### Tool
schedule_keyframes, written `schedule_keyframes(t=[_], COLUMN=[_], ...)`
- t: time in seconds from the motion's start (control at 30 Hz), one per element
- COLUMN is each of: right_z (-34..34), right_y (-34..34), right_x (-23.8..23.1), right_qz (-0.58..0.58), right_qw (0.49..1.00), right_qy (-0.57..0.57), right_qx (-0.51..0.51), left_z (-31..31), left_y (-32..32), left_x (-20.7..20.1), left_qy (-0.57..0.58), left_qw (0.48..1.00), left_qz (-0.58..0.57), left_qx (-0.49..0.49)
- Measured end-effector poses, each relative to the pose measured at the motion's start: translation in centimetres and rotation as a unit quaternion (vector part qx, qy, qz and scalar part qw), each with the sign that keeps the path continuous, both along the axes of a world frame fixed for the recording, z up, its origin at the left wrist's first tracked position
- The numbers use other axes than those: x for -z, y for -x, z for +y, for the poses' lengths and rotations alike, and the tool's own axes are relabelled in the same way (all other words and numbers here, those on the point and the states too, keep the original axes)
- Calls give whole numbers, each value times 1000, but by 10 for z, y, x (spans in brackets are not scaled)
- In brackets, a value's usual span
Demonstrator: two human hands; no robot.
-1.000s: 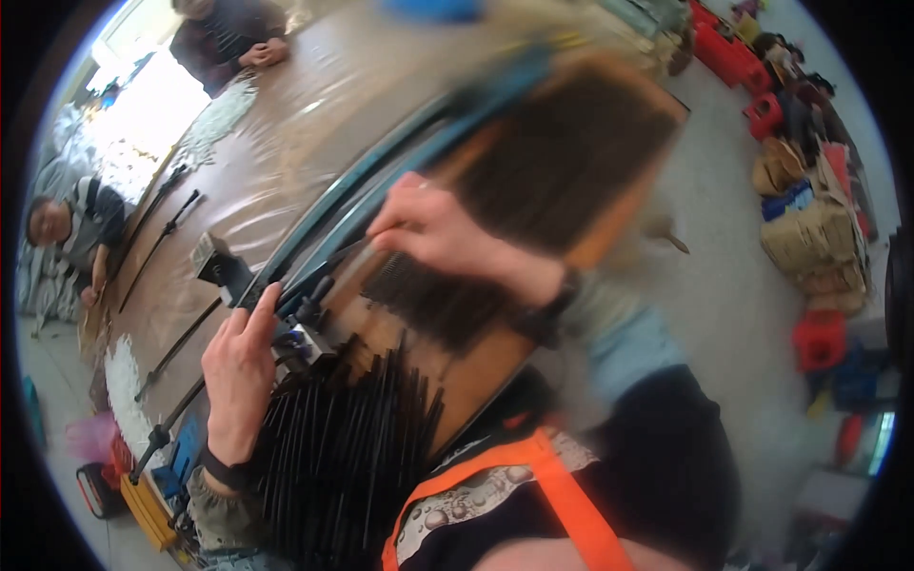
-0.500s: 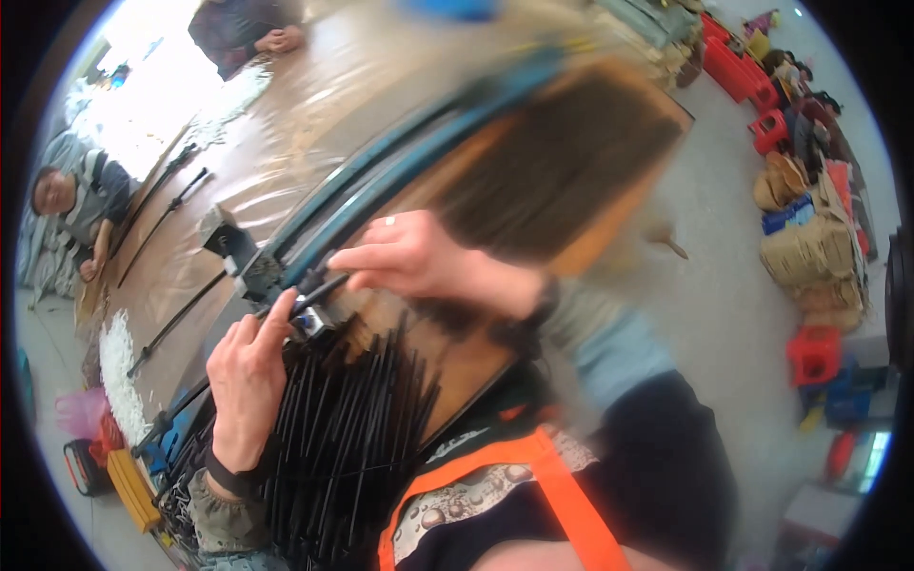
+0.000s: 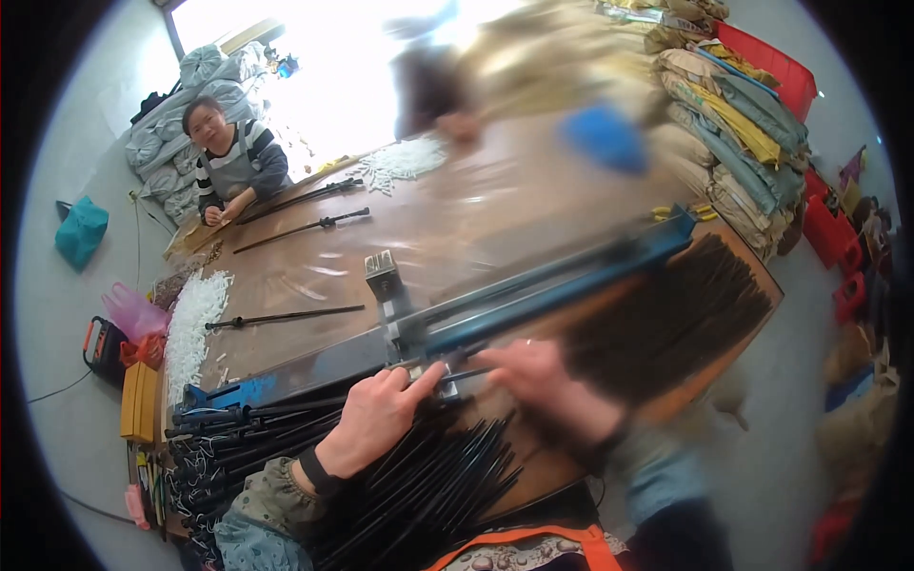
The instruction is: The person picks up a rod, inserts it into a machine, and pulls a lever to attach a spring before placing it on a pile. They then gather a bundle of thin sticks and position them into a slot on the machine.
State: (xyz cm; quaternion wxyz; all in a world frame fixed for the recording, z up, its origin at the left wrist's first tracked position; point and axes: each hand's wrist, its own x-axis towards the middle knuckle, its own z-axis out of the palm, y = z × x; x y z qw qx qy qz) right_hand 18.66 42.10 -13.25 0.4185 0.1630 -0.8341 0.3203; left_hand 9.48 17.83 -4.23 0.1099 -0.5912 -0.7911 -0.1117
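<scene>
My left hand [image 3: 376, 419] is at the metal clamp block [image 3: 405, 328] of a long blue bench fixture [image 3: 571, 295]. Its index finger reaches to a small dark part at the block, while the other fingers curl under; what they hold is hidden. Just right of it, my right hand [image 3: 533, 376], smeared by motion, pinches a thin black rod [image 3: 468, 374] whose end lies by my left fingertip. Below both hands is a heap of loose black rods [image 3: 447, 485]. More black rods with fittings and white cords [image 3: 219, 457] are piled to the left.
A brown table [image 3: 295, 281] carries white plastic pieces [image 3: 195, 328], black rod assemblies [image 3: 314, 228] and a dense bed of dark rods [image 3: 685, 324]. Yellow-handled pliers [image 3: 703, 211] lie by the fixture's far end. A co-worker [image 3: 238, 162] sits across; sacks [image 3: 743, 133] are stacked at the right.
The view has swung, so the fixture and both hands appear farther right and lower. Both hands stay at the clamp block, the right one still on the black rod.
</scene>
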Motion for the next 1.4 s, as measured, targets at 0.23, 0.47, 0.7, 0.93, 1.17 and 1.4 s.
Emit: schedule_keyframes(t=[0.23, 0.47, 0.7, 0.93, 1.17, 1.4], right_z=[17, 49, 45, -20, -56, -59], right_y=[-6, -30, 19, 137, 166, 177], right_x=[4, 19, 8, -34, -42, -51], right_qz=[22, 1, -147, -158, -156, -168], right_qw=[999, 992, 985, 970, 971, 962], right_qy=[10, 28, 41, 137, 81, 97], right_qx=[26, 120, 85, -120, -164, -190], left_z=[-7, -17, -36, -86, -158, -161], left_y=[10, 11, 39, 51, 46, 63], left_x=[12, -13, -38, -63, -48, -43], left_qy=[-82, -88, -99, -172, -102, -154], left_qw=[997, 996, 986, 971, 946, 946], left_qz=[7, 9, 97, 46, 59, 38], left_qx=[12, -8, -97, -162, -302, -282])
